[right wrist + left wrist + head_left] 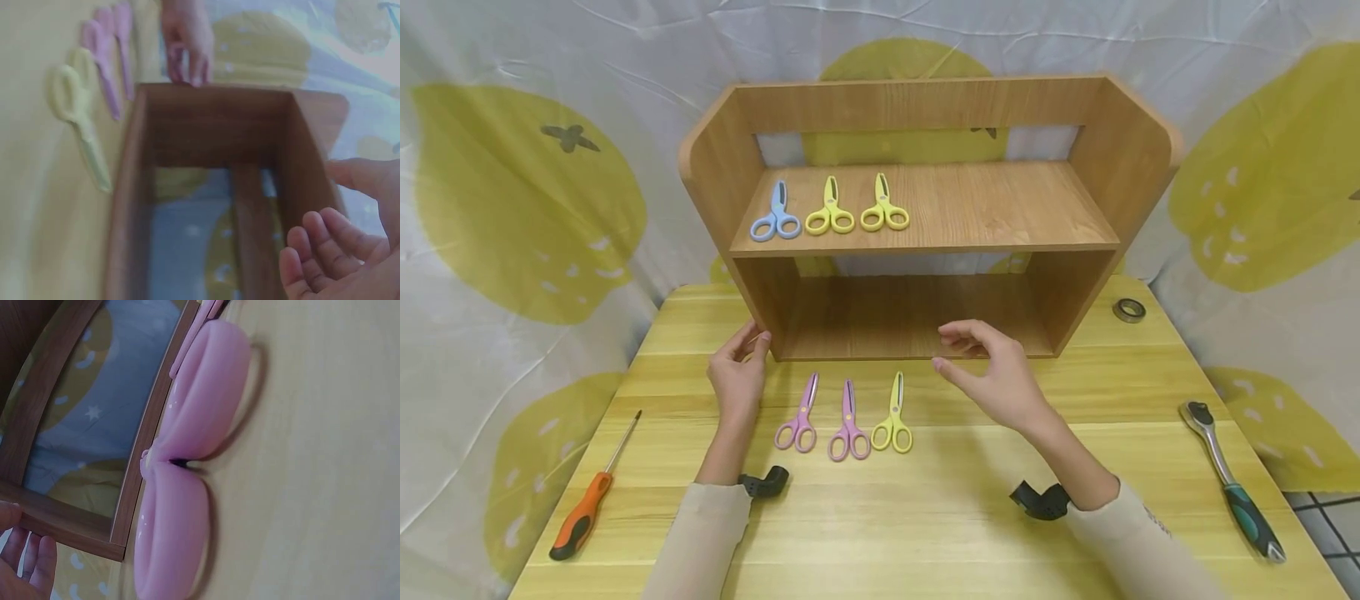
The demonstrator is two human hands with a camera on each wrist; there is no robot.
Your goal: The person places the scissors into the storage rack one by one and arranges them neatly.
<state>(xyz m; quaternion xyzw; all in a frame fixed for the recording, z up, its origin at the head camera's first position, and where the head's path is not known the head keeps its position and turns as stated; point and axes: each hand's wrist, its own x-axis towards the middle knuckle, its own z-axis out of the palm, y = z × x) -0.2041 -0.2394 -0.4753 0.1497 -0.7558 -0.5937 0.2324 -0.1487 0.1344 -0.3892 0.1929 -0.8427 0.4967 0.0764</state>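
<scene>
Wooden shelf on table: left hand fingers loosely touching its lower left corner, right hand open, empty, hovering before it; one-sided push could skew it, sliding shelved scissors.

A shelf unit stands far on the desk; three scissors lie on its shelf, three more scissors near it, screwdriver left, ratchet wrench right.
</scene>
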